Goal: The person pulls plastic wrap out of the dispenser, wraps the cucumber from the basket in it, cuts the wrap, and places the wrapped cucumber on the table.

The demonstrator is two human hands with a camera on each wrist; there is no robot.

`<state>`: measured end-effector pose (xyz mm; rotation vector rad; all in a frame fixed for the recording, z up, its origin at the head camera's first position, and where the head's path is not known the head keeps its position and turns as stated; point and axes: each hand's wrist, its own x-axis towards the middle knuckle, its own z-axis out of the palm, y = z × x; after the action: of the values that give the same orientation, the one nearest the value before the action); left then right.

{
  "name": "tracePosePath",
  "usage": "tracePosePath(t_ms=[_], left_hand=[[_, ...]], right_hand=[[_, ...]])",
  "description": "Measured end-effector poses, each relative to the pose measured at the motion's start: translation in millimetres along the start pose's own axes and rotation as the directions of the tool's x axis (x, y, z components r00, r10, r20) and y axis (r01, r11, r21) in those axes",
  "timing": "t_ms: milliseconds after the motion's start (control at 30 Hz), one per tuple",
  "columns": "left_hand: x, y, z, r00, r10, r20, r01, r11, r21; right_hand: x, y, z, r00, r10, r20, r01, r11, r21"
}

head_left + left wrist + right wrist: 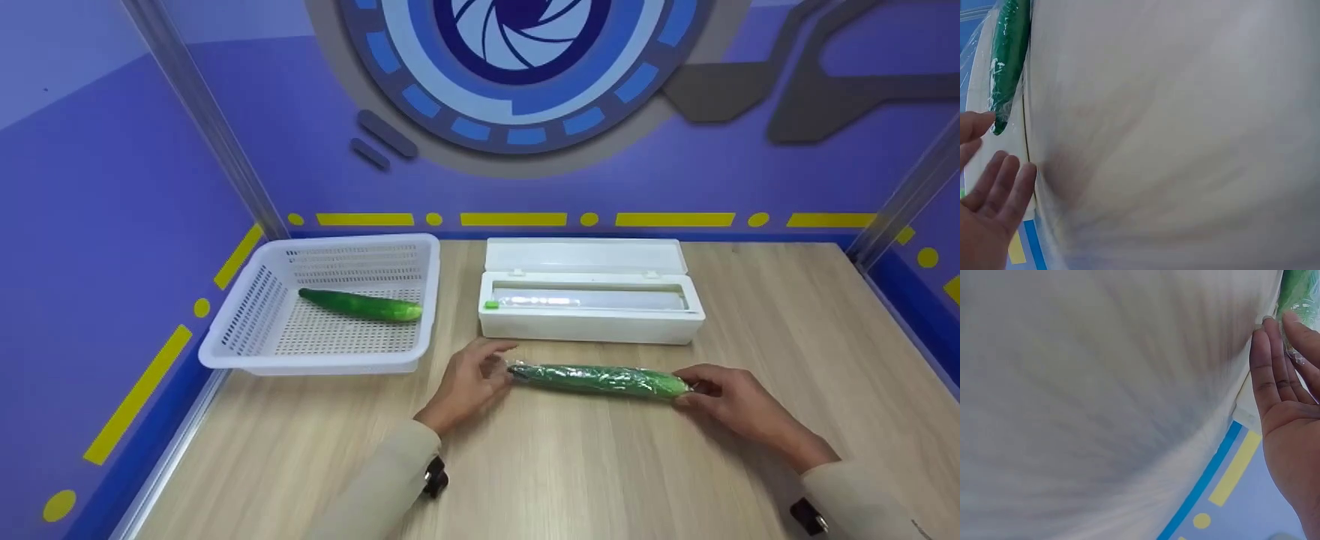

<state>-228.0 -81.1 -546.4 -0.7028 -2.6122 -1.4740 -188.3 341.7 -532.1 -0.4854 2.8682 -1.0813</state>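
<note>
A cucumber (600,380) wrapped in clear plastic film lies lengthwise on the table, its dark tip to the left and its paler end to the right. At the dark tip is my left hand (470,381); the left wrist view has that hand (995,197) with its fingers extended and apart, a digit right at the tip of the cucumber (1009,56). My right hand (739,405) grips the pale end between thumb and fingers. Loose film (1296,355) shows between the digits of the right hand (1286,405) in the right wrist view.
Behind the wrapped cucumber stands a white film dispenser box (585,328), lid raised, with a film roll (592,299) inside. To the left, a white perforated basket (319,361) holds an unwrapped cucumber (360,306). Blue-purple panels (315,172) enclose the table (570,480).
</note>
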Motion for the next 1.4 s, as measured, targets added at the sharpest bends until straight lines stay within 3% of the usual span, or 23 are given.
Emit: tracePosePath(t_ms=[133, 333, 433, 633, 867, 1067, 1200, 1300, 1400], left_hand=[[3.8, 3.3, -1.7, 0.998, 0.066, -0.003, -0.066, 0.998, -0.016], [7.1, 7.0, -0.2, 0.986, 0.131, -0.101, -0.132, 0.991, 0.003], [6.6, 6.3, -1.9, 0.980, 0.159, -0.118, -0.159, 0.987, 0.016], [4.0, 3.8, -3.8, 0.971, 0.223, -0.085, -0.217, 0.973, 0.081], [1.6, -2.4, -7.2, 0.969, 0.240, -0.056, -0.229, 0.960, 0.159], [1.1, -3.2, -11.1, 0.984, 0.179, -0.009, -0.177, 0.978, 0.113], [2.6, 1.0, -8.9, 0.993, 0.116, -0.034, -0.112, 0.988, 0.102], [5.4, 6.8, -4.5, 0.998, 0.012, -0.059, -0.007, 0.997, 0.082], [8.3, 11.7, -0.4, 0.992, -0.113, -0.049, 0.114, 0.993, 0.013]], right_hand=[[0.1, 0.1, -2.1, 1.000, 0.009, 0.015, -0.009, 1.000, -0.001], [1.8, -0.9, -3.0, 0.998, 0.046, 0.045, -0.047, 0.999, 0.006], [2.4, -1.1, -2.7, 0.998, 0.045, 0.042, -0.046, 0.999, 0.025], [3.6, -1.1, -1.4, 0.999, 0.045, 0.030, -0.047, 0.996, 0.077], [5.3, -1.4, -2.1, 0.996, 0.075, 0.044, -0.078, 0.994, 0.081], [5.8, -1.3, -3.1, 0.995, 0.085, 0.051, -0.090, 0.990, 0.106], [6.9, -0.8, -2.3, 0.996, 0.074, 0.047, -0.078, 0.993, 0.093], [7.4, -0.2, -2.5, 0.996, 0.070, 0.048, -0.074, 0.993, 0.092], [7.8, 0.4, -2.9, 0.996, 0.069, 0.050, -0.074, 0.992, 0.104]])
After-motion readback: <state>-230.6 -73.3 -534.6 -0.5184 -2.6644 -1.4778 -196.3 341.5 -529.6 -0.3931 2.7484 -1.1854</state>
